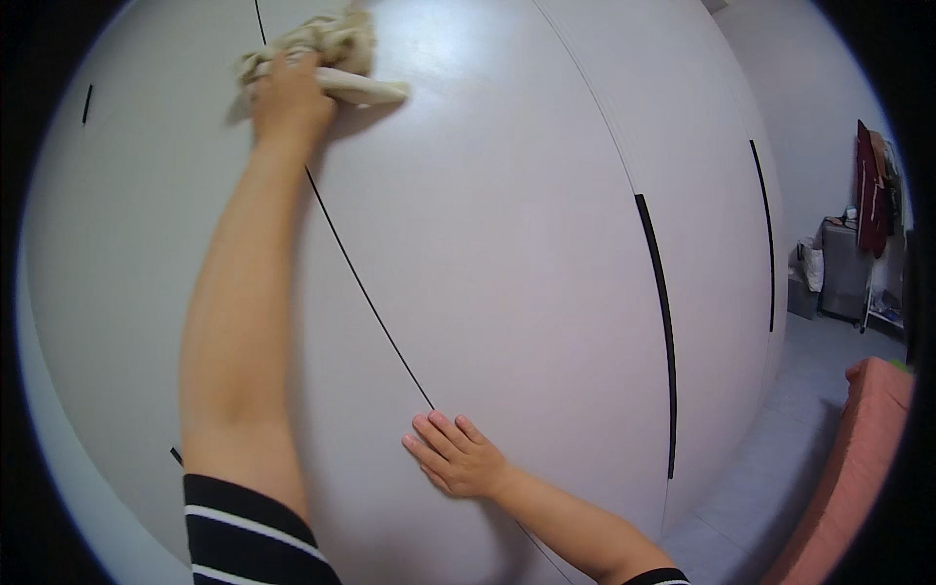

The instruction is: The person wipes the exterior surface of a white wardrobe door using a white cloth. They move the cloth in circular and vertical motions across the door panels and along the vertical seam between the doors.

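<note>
My left hand (291, 100) reaches high up and is closed on a crumpled beige cloth (336, 44), pressing it to a white wardrobe door (507, 244). Part of the cloth bunches above my fingers, and a folded end sticks out to the right. How the fingertips grip it is hidden by the back of the hand. Lower down, my right hand (458, 460) lies flat against the wardrobe front with its fingers spread and nothing in it. Its fingertips are beside the thin black gap (359, 276) between two doors.
Long black handle strips (662, 341) run down the doors to the right. Beyond the wardrobe, a pink-covered piece of furniture (843, 468) stands on the grey floor (726, 497). Farther back are a grey cabinet (844, 268), a white bag (811, 263) and hanging clothes (871, 190).
</note>
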Available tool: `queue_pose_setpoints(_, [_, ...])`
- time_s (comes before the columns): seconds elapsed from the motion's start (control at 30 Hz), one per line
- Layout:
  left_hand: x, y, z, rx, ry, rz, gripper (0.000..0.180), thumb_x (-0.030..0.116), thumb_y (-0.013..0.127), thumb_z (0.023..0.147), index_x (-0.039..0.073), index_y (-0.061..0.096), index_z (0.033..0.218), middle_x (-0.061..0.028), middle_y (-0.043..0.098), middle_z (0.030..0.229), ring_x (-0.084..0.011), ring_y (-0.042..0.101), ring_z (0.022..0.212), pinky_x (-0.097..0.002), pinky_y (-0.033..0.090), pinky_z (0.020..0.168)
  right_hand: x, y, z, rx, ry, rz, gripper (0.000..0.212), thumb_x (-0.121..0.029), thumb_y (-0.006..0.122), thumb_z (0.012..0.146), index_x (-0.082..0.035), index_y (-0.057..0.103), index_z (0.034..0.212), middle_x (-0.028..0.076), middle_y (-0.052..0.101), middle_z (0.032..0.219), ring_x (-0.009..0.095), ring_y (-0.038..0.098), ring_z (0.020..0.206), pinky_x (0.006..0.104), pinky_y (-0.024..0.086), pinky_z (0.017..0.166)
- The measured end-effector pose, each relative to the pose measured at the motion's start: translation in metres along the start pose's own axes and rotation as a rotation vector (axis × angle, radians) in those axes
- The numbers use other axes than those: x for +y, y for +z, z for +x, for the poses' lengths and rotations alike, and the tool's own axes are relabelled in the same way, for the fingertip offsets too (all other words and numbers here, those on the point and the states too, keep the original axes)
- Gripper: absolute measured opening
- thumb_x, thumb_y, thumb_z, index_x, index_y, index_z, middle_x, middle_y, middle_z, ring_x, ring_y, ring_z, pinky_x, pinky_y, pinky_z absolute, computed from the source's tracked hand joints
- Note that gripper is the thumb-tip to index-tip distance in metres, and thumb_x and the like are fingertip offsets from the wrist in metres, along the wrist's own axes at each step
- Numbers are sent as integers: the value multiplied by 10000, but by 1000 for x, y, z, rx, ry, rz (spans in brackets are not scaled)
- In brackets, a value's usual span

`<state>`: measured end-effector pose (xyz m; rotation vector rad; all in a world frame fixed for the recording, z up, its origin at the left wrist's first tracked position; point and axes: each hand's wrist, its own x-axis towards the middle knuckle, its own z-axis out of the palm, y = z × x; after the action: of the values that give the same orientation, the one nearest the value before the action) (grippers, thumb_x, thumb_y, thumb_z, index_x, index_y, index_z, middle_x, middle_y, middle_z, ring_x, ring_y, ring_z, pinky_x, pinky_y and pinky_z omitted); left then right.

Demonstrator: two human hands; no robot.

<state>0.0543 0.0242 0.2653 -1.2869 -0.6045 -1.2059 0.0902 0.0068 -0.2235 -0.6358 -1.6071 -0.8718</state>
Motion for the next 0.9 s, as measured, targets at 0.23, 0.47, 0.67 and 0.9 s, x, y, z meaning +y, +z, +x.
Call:
queue_pose_setpoints(0.23, [78, -50, -161, -157, 589, -460, 320, 136, 679, 694, 80, 686, 1009, -193, 530, 1376, -403, 519, 1211, -561, 360, 1069, 13, -10, -8, -2, 40, -69, 519, -208, 541, 896, -116, 498, 1405, 135, 423, 1494, 303, 345, 1415, 470, 179, 1178])
queue_pose_setpoints(0.47, [81, -176, -378, -563, 809, -737, 143, 210, 611, 736, 88, 582, 804, -117, 588, 1278, -349, 570, 1009, -495, 470, 851, -36, -65, -83, 14, -247, 292, 555, -248, 697, 794, -176, 566, 1328, 160, 490, 1398, 351, 431, 1314, 542, 347, 1032])
queue_pose_setpoints(0.67, [57, -200, -398, -727, 660, -806, 207, 194, 632, 770, 88, 641, 947, -137, 582, 1267, -358, 572, 1051, -488, 467, 912, -34, -49, -66, -122, 259, 117, 447, -297, 662, 841, -324, 599, 1282, 131, 497, 1407, 334, 419, 1332, 655, 219, 1087])
queue_pose_setpoints(0.9, [-29, -235, -361, -622, 431, -669, 432, 191, 711, 745, 103, 638, 1162, -204, 465, 1412, -443, 435, 1304, -581, 318, 1073, 129, -38, 68, 232, 126, -276, 388, -152, 555, 893, -116, 577, 1278, 272, 465, 1391, 480, 391, 1320, 657, 197, 1111])
